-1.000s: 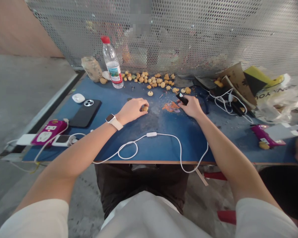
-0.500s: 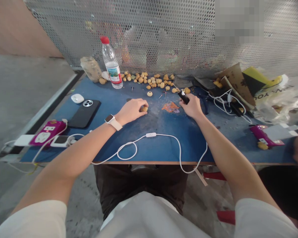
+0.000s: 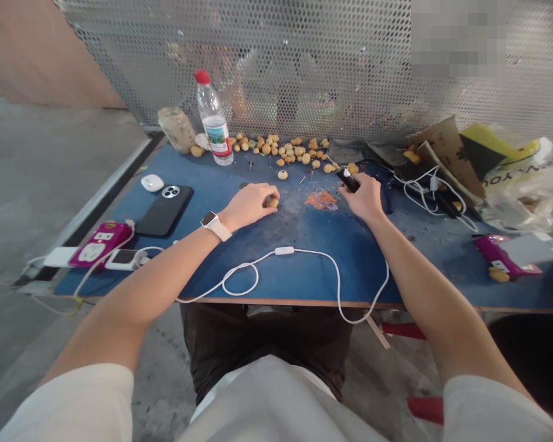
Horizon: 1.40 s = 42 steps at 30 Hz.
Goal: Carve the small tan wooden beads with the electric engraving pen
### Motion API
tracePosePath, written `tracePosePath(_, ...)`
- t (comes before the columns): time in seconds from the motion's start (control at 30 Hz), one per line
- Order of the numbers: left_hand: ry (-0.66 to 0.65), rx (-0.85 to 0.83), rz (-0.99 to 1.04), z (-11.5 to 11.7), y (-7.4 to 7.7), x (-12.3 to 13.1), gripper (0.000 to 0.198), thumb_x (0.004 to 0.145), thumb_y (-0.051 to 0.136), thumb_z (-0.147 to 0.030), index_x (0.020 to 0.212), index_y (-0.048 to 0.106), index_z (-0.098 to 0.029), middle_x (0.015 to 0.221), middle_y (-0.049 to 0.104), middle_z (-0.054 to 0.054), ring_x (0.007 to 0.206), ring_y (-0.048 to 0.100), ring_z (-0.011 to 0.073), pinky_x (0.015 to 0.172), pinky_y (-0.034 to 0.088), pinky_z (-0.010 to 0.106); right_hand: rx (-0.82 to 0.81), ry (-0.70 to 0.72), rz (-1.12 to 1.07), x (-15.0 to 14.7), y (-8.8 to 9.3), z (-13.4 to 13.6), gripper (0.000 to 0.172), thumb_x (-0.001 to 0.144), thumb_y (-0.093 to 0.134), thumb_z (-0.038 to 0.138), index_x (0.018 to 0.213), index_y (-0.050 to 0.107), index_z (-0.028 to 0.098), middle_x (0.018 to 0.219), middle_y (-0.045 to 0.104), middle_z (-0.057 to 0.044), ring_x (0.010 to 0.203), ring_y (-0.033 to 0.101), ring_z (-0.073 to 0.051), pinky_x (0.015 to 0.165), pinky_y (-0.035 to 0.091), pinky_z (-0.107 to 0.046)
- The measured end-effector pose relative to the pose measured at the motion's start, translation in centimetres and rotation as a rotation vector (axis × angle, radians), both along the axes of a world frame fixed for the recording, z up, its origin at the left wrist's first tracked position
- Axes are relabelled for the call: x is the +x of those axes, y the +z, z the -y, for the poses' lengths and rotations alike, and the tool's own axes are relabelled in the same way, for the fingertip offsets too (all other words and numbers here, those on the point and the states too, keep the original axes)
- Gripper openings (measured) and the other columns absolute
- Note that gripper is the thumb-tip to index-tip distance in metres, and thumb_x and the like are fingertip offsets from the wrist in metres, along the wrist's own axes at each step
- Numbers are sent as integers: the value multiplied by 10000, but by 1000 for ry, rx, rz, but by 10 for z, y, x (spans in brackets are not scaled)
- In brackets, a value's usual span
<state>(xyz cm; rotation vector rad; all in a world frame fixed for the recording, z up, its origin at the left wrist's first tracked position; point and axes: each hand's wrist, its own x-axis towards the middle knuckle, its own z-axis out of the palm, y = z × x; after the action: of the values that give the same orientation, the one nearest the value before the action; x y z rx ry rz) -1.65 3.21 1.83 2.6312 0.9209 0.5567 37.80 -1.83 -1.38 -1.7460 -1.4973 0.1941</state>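
Note:
My left hand (image 3: 251, 205) rests on the blue table (image 3: 304, 270), its fingers curled around a small tan round bead (image 3: 271, 201). A watch sits on that wrist. My right hand (image 3: 365, 197) lies further right and grips a short black tool (image 3: 348, 178) that points away from me. Between the hands lies a small heap of orange scraps (image 3: 321, 199). Several more tan beads (image 3: 286, 149) are strewn along the table's far edge.
A water bottle (image 3: 214, 120) and a jar (image 3: 178, 129) stand at the back left. A black phone (image 3: 164, 210), white earbud case (image 3: 152, 182) and pink power strip (image 3: 100, 243) lie left. A white cable (image 3: 304, 255) loops near the front edge. Cardboard, bags and cables crowd the right.
My right hand with the black tool has shifted slightly away from me. The left hand keeps its hold on the bead. The view has moved a little.

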Motion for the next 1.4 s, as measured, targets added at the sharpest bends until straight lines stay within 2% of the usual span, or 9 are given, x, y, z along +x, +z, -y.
tracePosePath(0.17,-11,10,14,0,0,0,154,1018,936,-155,1144,865,-207,1123,896,61,972,806,241,972,591,378,1,-18,37,0,-1,-1,256,916,957,237,848,714,277,1034,873,-126,1075,839,-390,1175,670,-613)
tracePosePath(0.3,-18,10,26,-2,-2,-1,162,1014,936,-156,1148,863,-211,1118,892,58,959,799,235,939,577,370,12,-9,36,-1,0,-1,219,906,930,193,864,730,273,1039,885,-120,1064,850,-386,1149,687,-605)
tracePosePath(0.57,-23,2,59,-1,0,-1,148,992,948,-139,1065,841,-209,1070,859,40,916,773,217,937,571,369,-5,-36,110,4,4,-2,143,928,870,181,914,756,267,1078,878,-142,1129,851,-418,1191,669,-652)
tracePosePath(0.8,-35,15,49,-2,1,-1,154,976,940,-133,1089,861,-201,1082,873,48,906,779,212,953,588,368,-9,-6,114,8,4,-2,110,934,872,200,920,777,255,1099,889,-156,1124,858,-429,1214,658,-670)
tracePosePath(0.97,-46,50,74,0,-1,0,35,1044,851,-180,1067,854,-206,1072,873,56,889,787,209,945,601,373,5,5,85,8,5,-1,93,922,878,189,941,804,243,1098,909,-155,1136,875,-434,1214,660,-646)
tracePosePath(1.03,-51,56,87,1,-1,0,49,1071,807,-189,1048,846,-206,1056,871,59,880,790,209,944,608,376,3,-11,79,8,6,-1,81,924,868,185,972,826,234,1078,911,-159,1142,874,-441,1187,669,-631)
tracePosePath(1.2,-56,51,95,1,-1,0,75,1083,780,-208,1037,839,-209,1039,865,63,872,786,211,939,614,379,-5,-7,111,2,4,-4,91,972,818,195,1043,866,225,1088,920,-164,1138,875,-435,1162,671,-603)
tracePosePath(1.4,-62,43,98,0,-1,0,75,1087,781,-224,1042,840,-217,1046,868,62,872,781,211,942,613,378,20,29,171,1,0,-7,177,959,767,176,1086,880,224,1193,935,-187,1232,880,-451,1249,651,-621)
